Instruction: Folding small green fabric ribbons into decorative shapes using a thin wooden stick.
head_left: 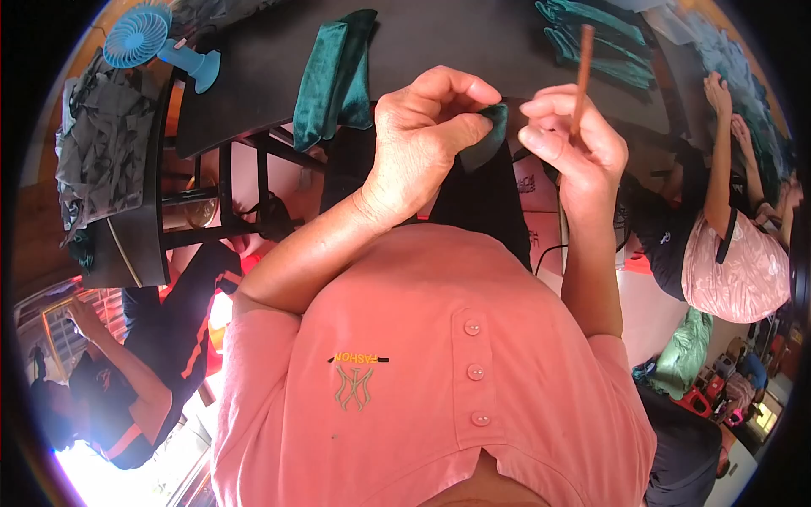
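Pink shirt [380, 287] lies nearest; beyond it, my left hand [422, 131] pinches green fabric [497, 128], and my right hand [587, 152], fingers curled, holds a brown stick [584, 72].

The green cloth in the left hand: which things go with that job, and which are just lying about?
Likely the job:
green cloth, pinched by the left hand
brown stick, in the right hand
green velvet pieces on the table

Probably just lying about:
blue fan
grey cloth pile
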Demonstrator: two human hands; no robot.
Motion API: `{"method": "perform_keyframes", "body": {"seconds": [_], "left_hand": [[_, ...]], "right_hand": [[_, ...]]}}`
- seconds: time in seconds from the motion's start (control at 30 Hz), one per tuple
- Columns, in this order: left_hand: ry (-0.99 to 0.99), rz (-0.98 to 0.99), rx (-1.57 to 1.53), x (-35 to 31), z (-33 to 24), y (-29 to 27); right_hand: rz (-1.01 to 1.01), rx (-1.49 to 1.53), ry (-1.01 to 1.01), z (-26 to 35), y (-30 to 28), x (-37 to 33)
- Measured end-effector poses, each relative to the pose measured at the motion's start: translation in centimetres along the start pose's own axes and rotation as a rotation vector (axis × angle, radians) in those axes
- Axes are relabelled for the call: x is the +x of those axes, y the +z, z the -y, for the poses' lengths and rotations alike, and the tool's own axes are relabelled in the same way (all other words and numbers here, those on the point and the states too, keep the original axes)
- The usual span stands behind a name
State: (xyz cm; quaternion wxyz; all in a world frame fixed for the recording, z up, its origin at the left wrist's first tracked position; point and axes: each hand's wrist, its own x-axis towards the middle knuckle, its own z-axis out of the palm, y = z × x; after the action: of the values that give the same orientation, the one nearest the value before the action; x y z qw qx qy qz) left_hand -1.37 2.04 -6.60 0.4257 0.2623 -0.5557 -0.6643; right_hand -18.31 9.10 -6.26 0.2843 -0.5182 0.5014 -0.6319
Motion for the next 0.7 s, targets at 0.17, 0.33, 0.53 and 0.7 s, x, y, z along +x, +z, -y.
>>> {"method": "perform_keyframes", "body": {"seconds": [0.17, 0.33, 0.53, 0.7], "left_hand": [[0.087, 0.045, -0.036, 0.0, -0.2, 0.5], [0.123, 0.108, 0.021, 0.3, -0.3, 0.3], [-0.016, 0.061, -0.174, 0.6, 0.6, -0.1], [-0.044, 0.069, -0.154, 0.7, 0.5, 0.2]], "right_hand": [[0.136, 0.088, 0.157, 0.5, 0.5, 1.1], [0.102, 0.147, 0.119, 0.8, 0.7, 1.2], [0.018, 0.218, 0.154, 0.7, 0.6, 0.8], [0.021, 0.176, 0.066, 0.7, -0.4, 1.0]]}}
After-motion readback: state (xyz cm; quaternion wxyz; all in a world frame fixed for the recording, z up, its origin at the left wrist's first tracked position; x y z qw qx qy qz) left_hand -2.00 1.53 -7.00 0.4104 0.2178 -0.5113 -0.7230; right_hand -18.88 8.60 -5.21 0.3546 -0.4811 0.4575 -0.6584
